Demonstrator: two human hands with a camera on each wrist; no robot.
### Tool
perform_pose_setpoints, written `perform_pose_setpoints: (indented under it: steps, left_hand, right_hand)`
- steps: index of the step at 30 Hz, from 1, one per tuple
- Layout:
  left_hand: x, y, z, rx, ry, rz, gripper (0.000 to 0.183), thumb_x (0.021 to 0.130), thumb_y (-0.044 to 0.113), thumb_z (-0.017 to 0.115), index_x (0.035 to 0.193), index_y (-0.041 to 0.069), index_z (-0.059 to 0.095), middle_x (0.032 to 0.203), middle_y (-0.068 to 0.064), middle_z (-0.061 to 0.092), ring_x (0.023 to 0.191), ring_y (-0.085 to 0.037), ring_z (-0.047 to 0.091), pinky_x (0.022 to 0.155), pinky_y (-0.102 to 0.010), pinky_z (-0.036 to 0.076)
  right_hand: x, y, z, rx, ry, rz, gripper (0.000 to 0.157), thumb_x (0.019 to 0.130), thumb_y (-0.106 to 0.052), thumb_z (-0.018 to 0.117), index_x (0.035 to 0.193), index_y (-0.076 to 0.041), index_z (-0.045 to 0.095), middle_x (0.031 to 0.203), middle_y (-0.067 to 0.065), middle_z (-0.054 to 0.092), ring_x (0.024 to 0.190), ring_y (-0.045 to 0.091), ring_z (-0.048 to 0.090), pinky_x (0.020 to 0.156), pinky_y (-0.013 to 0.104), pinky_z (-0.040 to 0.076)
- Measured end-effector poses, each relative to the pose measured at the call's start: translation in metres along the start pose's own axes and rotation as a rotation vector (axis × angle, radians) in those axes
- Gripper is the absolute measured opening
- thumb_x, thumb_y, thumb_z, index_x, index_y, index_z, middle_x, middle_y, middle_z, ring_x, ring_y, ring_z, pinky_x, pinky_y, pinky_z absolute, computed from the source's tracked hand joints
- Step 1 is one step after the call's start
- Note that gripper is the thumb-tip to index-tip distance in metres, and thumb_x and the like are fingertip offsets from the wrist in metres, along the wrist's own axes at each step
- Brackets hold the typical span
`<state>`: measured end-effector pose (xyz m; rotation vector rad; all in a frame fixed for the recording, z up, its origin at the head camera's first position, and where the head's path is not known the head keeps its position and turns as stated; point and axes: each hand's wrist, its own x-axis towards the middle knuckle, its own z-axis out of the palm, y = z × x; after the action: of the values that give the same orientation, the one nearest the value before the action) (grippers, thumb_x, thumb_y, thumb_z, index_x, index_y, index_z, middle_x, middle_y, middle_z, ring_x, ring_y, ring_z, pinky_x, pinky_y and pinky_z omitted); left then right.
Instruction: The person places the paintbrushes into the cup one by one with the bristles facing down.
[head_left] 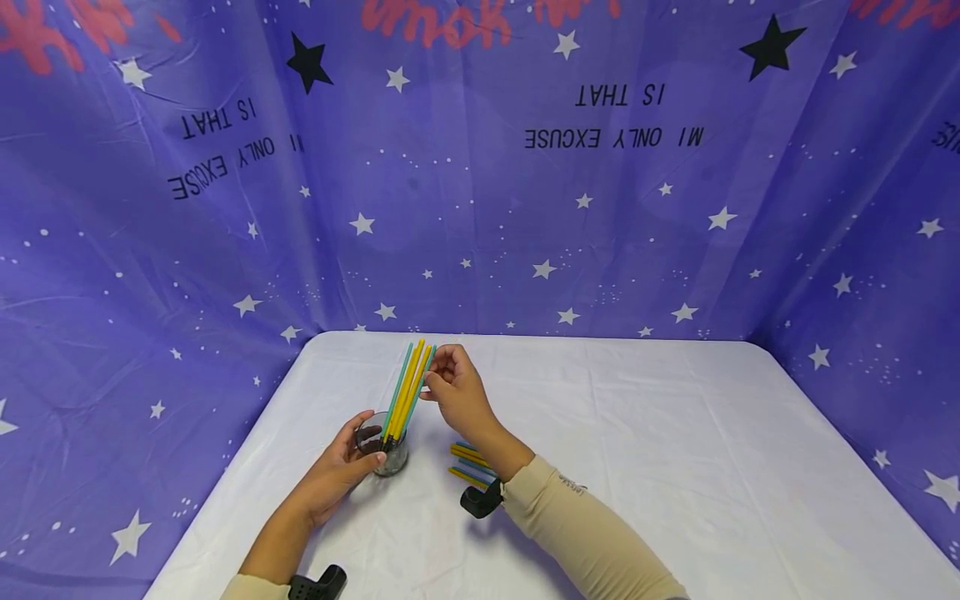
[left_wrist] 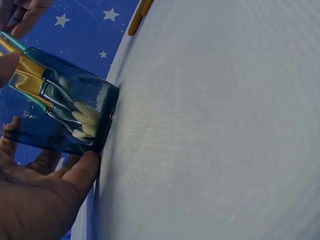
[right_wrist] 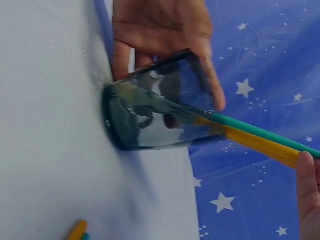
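A clear, dark-tinted drinking glass (head_left: 393, 464) stands on the white table, with my left hand (head_left: 335, 477) gripping its side, fingers and thumb around it. Several paintbrushes (head_left: 408, 392) with yellow and teal handles lean in it. Through the glass wall, the left wrist view shows their pale bristles (left_wrist: 87, 120) pointing down near the base. My right hand (head_left: 462, 400) pinches the upper part of a teal-handled paintbrush (right_wrist: 265, 134) above the rim; its fingertips are partly out of frame in the right wrist view.
More yellow- and blue-handled paintbrushes (head_left: 468, 455) lie on the white-covered table (head_left: 660, 467), partly hidden under my right forearm. A purple star-print curtain (head_left: 480, 208) hangs behind the table and along both sides.
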<state>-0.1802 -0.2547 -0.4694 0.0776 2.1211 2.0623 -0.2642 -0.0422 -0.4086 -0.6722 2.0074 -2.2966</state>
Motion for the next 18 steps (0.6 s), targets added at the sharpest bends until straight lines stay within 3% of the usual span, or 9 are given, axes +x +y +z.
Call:
perform_pose_setpoints:
  steps: [7,10,14,18]
  left_hand:
    - [0.0,-0.001,0.0,-0.005,-0.005,0.002,0.084,0.093,0.008,0.067,0.158,0.013,0.013,0.151,-0.022,0.028,0.133,-0.033,0.038,0.092,-0.025,0.045]
    - [0.001,-0.001,-0.001,-0.008,-0.007,0.003,0.084,0.093,0.008,0.067,0.157,0.013,0.013,0.152,-0.022,0.028,0.133,-0.033,0.038,0.092,-0.024,0.045]
    - [0.0,0.0,-0.001,-0.014,-0.006,0.004,0.083,0.093,0.007,0.067,0.157,0.013,0.014,0.152,-0.023,0.028,0.133,-0.033,0.037,0.092,-0.024,0.045]
    - [0.0,0.0,-0.001,-0.012,-0.006,0.001,0.084,0.093,0.007,0.067,0.157,0.013,0.014,0.152,-0.023,0.028,0.133,-0.033,0.036,0.093,-0.024,0.045]
  right_hand:
    - [-0.006,0.003,0.002,-0.106,-0.007,0.022,0.019,0.096,0.0,0.056,0.113,-0.002,0.048,0.096,0.006,0.052,0.086,0.03,0.06,0.07,0.036,0.057]
    - [-0.005,0.01,-0.002,-0.161,-0.023,0.036,0.017,0.095,-0.002,0.058,0.111,-0.004,0.051,0.095,0.005,0.054,0.087,0.029,0.062,0.068,0.032,0.057]
    - [-0.006,0.015,-0.01,-0.246,-0.054,0.047,0.014,0.095,-0.004,0.061,0.108,-0.001,0.056,0.094,0.006,0.058,0.083,0.018,0.061,0.068,0.032,0.056]
    - [-0.008,0.021,-0.022,-0.323,-0.098,0.056,0.011,0.095,-0.005,0.063,0.105,-0.001,0.059,0.09,0.006,0.061,0.082,0.022,0.062,0.069,0.035,0.056]
